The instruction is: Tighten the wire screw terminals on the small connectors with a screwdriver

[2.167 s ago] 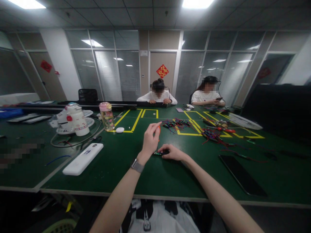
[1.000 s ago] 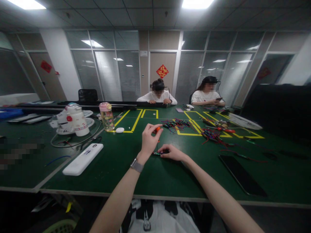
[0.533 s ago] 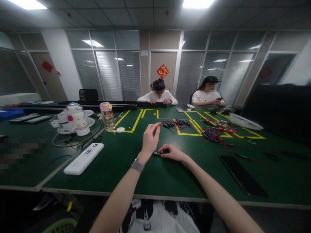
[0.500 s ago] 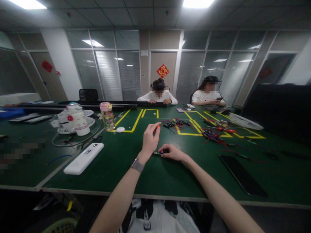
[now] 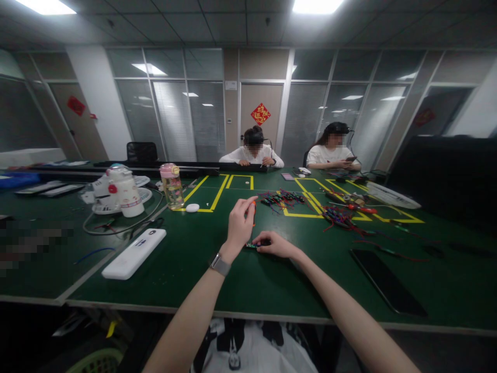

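Note:
My left hand (image 5: 239, 223) is closed around the orange-and-black handle of a screwdriver (image 5: 254, 212), held upright. Its thin shaft points down at a small green circuit board (image 5: 251, 245) on the table; whether the tip touches it I cannot tell. The fingers of my right hand (image 5: 277, 244) pinch the board's right side and hold it against the table, with a dark part under them. Beyond my hands lies a tangle of small boards with red and blue wires (image 5: 282, 199).
The green table (image 5: 186, 280) carries a white power bank (image 5: 134, 254), a black phone (image 5: 388, 281), a pink-lidded bottle (image 5: 171, 186) and a white jug (image 5: 126, 191). A second wire heap (image 5: 341, 215) and red-handled pliers (image 5: 362, 208) lie right. Two people sit across.
Both hands stay in place. The fingers of my left hand have shifted slightly on the screwdriver, and more of its handle shows now.

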Demonstrator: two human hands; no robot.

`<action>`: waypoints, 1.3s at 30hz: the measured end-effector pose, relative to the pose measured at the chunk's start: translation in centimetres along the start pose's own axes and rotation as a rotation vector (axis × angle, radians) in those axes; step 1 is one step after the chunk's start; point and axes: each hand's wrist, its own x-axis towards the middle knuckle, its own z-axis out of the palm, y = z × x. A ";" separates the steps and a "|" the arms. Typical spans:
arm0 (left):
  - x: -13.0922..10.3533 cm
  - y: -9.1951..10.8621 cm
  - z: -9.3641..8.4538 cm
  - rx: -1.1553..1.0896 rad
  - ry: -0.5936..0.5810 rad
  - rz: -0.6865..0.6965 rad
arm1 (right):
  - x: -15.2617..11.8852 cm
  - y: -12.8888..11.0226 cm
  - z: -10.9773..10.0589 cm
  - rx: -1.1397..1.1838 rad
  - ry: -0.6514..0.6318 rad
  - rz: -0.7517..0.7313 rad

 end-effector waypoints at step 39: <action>-0.1 0.0 0.6 -0.030 0.004 0.045 | 0.1 0.1 0.0 -0.005 0.000 -0.001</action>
